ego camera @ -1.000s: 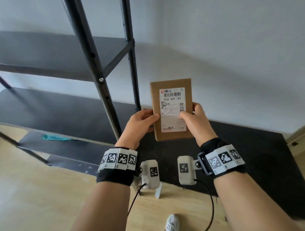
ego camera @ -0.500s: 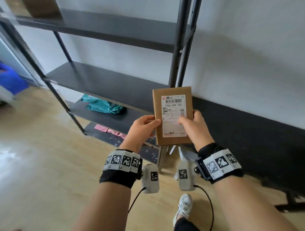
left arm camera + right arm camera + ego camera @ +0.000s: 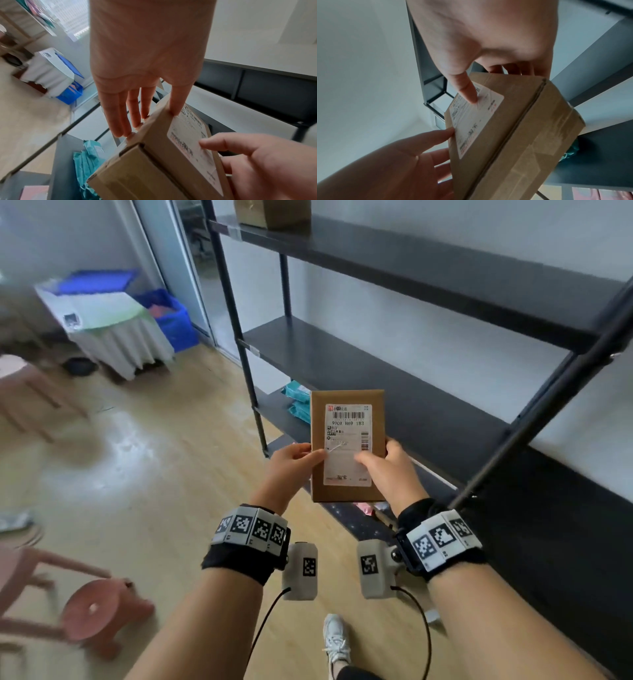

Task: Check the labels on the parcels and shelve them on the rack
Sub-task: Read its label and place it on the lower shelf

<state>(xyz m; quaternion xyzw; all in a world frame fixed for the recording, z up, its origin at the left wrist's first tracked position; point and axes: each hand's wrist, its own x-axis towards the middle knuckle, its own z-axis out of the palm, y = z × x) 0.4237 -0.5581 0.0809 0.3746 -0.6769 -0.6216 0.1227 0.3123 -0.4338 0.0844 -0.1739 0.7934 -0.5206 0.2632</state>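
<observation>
A flat brown cardboard parcel (image 3: 347, 398) with a white shipping label (image 3: 346, 440) is held upright in front of me, label toward me. My left hand (image 3: 294, 465) pinches its left edge, thumb on the front and fingers behind, as the left wrist view shows with the parcel (image 3: 154, 155). My right hand (image 3: 387, 470) grips the right edge with the thumb on the label (image 3: 471, 121). The black metal rack (image 3: 411, 268) stands to the right. Another brown box (image 3: 270, 213) sits on its upper shelf. Teal bags (image 3: 298, 402) lie on a lower shelf.
A rack upright (image 3: 548, 412) slants close to my right wrist. Pink stools (image 3: 92, 611) stand on the wooden floor at the left. A covered table (image 3: 113, 337) and a blue crate (image 3: 171, 316) are at the far left. My shoe (image 3: 335, 642) shows below.
My view has swung left along the rack, bringing the shelves, the far box and the room into sight. Both hands keep the same hold on the parcel.
</observation>
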